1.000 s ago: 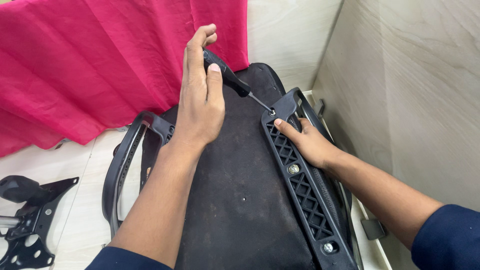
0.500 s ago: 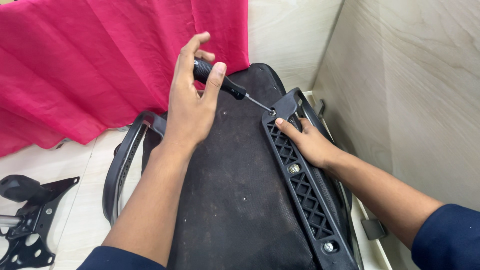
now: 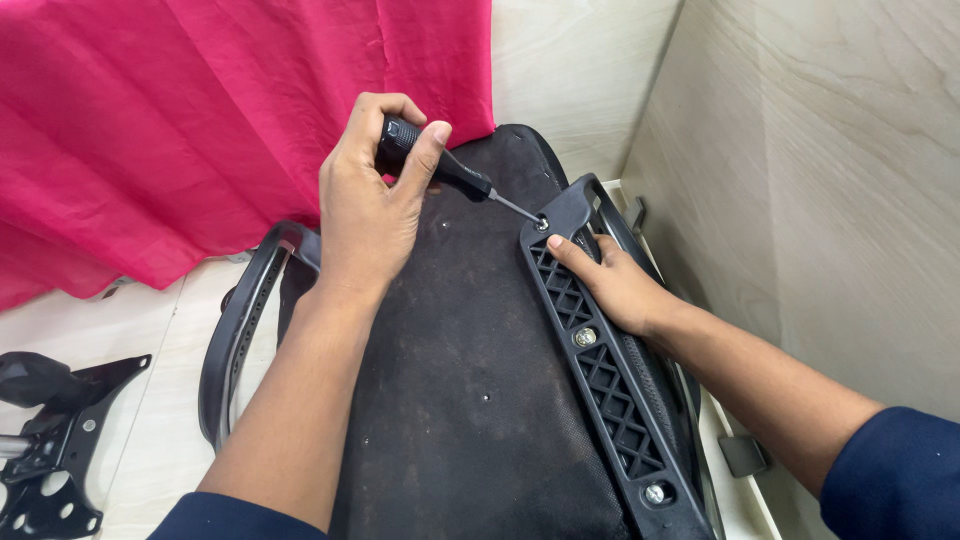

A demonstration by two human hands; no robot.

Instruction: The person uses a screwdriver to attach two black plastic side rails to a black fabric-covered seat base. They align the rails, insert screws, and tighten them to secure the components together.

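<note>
Left hand [image 3: 368, 215] has its fingers clamped round a black screwdriver [image 3: 440, 168] whose tip sits in the top screw hole of the black ribbed armrest bracket [image 3: 600, 370], which lies along the right edge of the upturned black seat base [image 3: 470, 380], right hand [image 3: 615, 285] pressed flat on it, fingers together.

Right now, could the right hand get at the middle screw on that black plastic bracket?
Probably yes. The right hand rests flat on the bracket just above the middle screw, which lies bare with nothing over it. The left hand with the screwdriver stays clear, up at the top screw.
</note>
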